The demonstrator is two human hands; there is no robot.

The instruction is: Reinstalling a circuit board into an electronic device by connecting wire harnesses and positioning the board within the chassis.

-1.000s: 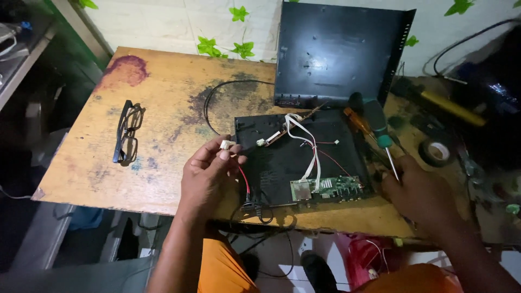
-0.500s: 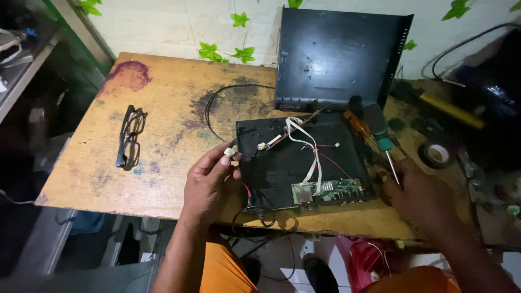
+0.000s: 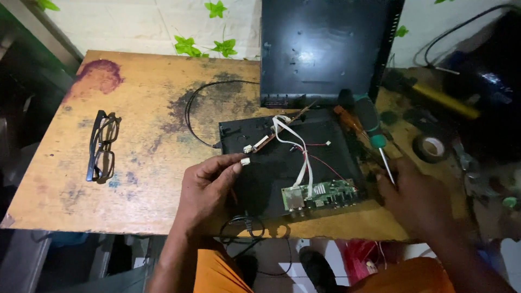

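Left hand (image 3: 209, 187) pinches a small white connector (image 3: 245, 161); right hand (image 3: 415, 198) (blurred) seemingly grips the screwdriver (image 3: 374, 135).

Stained wooden table (image 3: 135, 184) against leaf-patterned wall (image 3: 163, 27).

glasses (image 3: 102, 145): 1 | screwdrivers (image 3: 373, 127): 2 | circuit board (image 3: 319, 195): 1 | tape roll (image 3: 432, 147): 1

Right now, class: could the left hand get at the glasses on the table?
Probably yes. The left hand pinches a small white connector beside the black case, and only bare table lies between it and the glasses, though it would have to let go first.
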